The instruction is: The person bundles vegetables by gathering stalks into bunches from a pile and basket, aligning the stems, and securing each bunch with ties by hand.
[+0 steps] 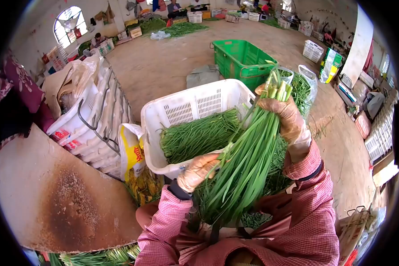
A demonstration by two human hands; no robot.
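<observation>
My gloved right hand (286, 117) grips a bunch of green chives (248, 164) near its pale stem ends. The stems point up and the long leaves hang down over my lap. At the left side of the bunch, my gloved left hand (200, 171) is closed, its fingertips pinching loose chive leaves at the edge. Just beyond my hands stands a white plastic crate (181, 99) with a layer of chives (199, 135) laid inside. More loose greens are under and behind the bunch, partly hidden by it.
A green crate (246, 57) stands behind the white one. To the left are stacked white crates (111, 111), a yellow-and-white bag (131, 148) and a stained board (71, 199). A clear bag of greens (303, 91) is at the right. Several people sit along the far walls.
</observation>
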